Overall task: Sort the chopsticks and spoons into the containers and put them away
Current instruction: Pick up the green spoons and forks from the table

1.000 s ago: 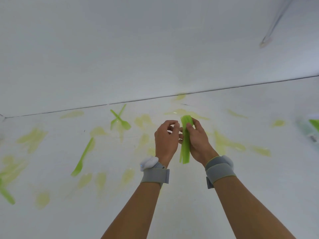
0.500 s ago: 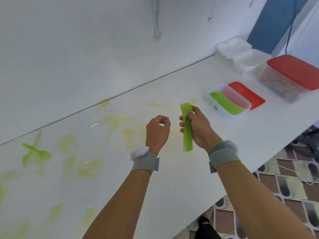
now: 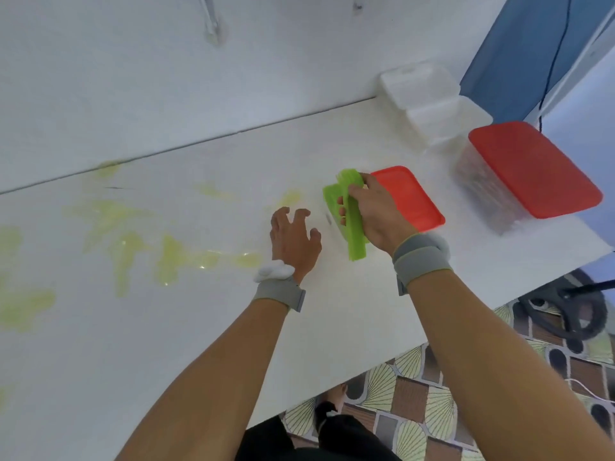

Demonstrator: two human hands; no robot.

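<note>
From your head camera, your right hand [image 3: 372,211] is closed around a bundle of green utensils [image 3: 351,221], whether spoons or chopsticks the blur won't say, now carried over the open container, which that hand and bundle hide; a red lid [image 3: 411,197] lies just beside it. Half a second ago the bundle was held short of that container, so the drop-in looks close. Your left hand [image 3: 294,239] has let go and hovers with fingers spread and empty above the bench [image 3: 199,327]. Farther right a second container with a red lid [image 3: 532,171] stands shut. More green pieces smear leftward, so sorting is likely unfinished
</note>
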